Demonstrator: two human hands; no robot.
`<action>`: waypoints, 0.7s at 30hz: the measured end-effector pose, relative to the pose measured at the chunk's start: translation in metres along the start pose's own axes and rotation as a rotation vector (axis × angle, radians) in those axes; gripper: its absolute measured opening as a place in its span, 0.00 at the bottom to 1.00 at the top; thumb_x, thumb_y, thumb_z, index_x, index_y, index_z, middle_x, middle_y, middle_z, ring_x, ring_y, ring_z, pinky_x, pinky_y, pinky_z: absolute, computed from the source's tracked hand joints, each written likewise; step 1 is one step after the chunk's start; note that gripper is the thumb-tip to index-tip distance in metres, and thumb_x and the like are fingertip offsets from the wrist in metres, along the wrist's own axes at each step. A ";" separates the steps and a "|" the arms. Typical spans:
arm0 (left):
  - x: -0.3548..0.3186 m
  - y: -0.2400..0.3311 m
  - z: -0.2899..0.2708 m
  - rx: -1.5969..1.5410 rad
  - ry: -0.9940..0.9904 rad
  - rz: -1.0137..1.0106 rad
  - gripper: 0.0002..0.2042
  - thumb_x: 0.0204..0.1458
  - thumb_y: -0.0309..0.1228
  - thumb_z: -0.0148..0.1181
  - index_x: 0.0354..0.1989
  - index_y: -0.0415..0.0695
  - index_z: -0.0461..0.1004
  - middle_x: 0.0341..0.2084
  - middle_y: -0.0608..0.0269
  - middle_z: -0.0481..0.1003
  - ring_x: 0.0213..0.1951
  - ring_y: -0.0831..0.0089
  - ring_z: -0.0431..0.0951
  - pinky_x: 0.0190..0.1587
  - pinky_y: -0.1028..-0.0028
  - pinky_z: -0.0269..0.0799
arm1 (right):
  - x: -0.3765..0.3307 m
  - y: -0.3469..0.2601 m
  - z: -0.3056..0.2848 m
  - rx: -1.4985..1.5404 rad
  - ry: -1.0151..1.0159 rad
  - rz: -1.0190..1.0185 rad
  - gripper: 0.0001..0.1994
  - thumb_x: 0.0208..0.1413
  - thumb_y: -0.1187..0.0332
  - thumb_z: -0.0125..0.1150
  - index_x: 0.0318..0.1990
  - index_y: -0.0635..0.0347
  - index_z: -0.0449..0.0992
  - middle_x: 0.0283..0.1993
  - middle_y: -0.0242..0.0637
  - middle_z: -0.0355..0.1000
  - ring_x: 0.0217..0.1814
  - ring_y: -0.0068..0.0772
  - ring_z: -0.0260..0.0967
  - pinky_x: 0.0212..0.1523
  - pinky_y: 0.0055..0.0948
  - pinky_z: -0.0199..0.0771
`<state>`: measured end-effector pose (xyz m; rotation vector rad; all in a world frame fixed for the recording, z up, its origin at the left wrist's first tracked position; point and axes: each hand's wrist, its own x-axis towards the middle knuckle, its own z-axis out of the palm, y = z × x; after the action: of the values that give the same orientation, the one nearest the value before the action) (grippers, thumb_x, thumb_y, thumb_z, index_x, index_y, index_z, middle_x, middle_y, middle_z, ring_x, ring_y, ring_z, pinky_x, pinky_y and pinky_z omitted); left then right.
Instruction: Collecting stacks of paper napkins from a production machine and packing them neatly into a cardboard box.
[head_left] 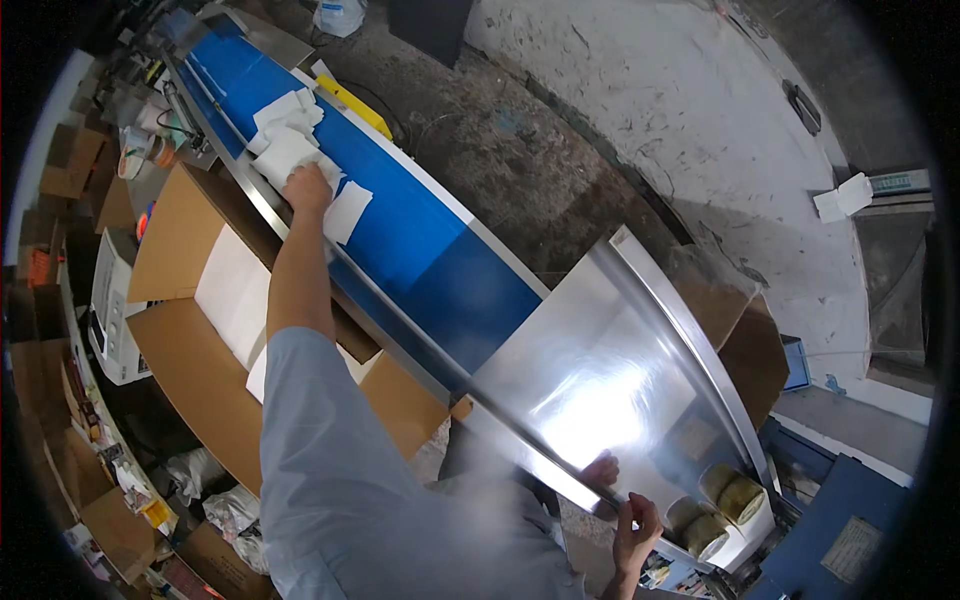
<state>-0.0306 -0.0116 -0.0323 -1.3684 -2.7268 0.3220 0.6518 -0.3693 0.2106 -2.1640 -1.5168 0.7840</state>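
Observation:
My left arm reaches far out over a blue conveyor belt (410,235). On the belt lies a loose heap of white flat pieces (285,150), like paper or thin pouches. My left hand (308,188) is closed at the near edge of the heap, its fingers curled on a white piece. Another white piece (348,212) lies apart, just right of that hand. Low on the right, my right hand (635,530) is curled beside the raised rim of a shiny metal tray (590,370). Whether it grips anything cannot be made out. The hand is mirrored in the metal.
An open cardboard box (195,380) with white lining stands left of the belt, under my left arm. Two round greenish-brown rolls (735,492) sit at the tray's near end. A yellow bar (352,102) lies beyond the belt. Cluttered shelves (120,480) run along the left.

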 end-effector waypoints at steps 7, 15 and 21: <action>-0.003 0.000 -0.043 -0.050 0.023 -0.062 0.14 0.61 0.34 0.55 0.53 0.49 0.79 0.53 0.53 0.76 0.55 0.51 0.78 0.57 0.57 0.76 | -0.004 0.001 -0.002 0.036 -0.006 0.044 0.08 0.59 0.75 0.65 0.44 0.69 0.80 0.35 0.42 0.78 0.35 0.31 0.77 0.39 0.30 0.76; -0.007 -0.012 -0.082 -0.223 0.061 -0.075 0.19 0.58 0.38 0.63 0.57 0.45 0.78 0.55 0.51 0.79 0.55 0.53 0.81 0.59 0.59 0.76 | -0.003 0.011 -0.003 0.038 0.008 -0.035 0.08 0.58 0.76 0.66 0.44 0.67 0.80 0.34 0.42 0.78 0.33 0.31 0.77 0.37 0.31 0.77; -0.080 0.036 -0.174 -0.746 0.156 0.159 0.24 0.53 0.43 0.69 0.52 0.39 0.79 0.46 0.47 0.83 0.47 0.54 0.84 0.50 0.61 0.80 | -0.006 0.016 -0.011 0.024 0.031 -0.067 0.08 0.57 0.77 0.66 0.44 0.67 0.79 0.35 0.45 0.79 0.33 0.34 0.77 0.37 0.32 0.77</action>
<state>0.0730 -0.0280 0.1319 -1.6524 -2.7026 -0.8447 0.6691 -0.3806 0.2114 -2.0875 -1.5475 0.7389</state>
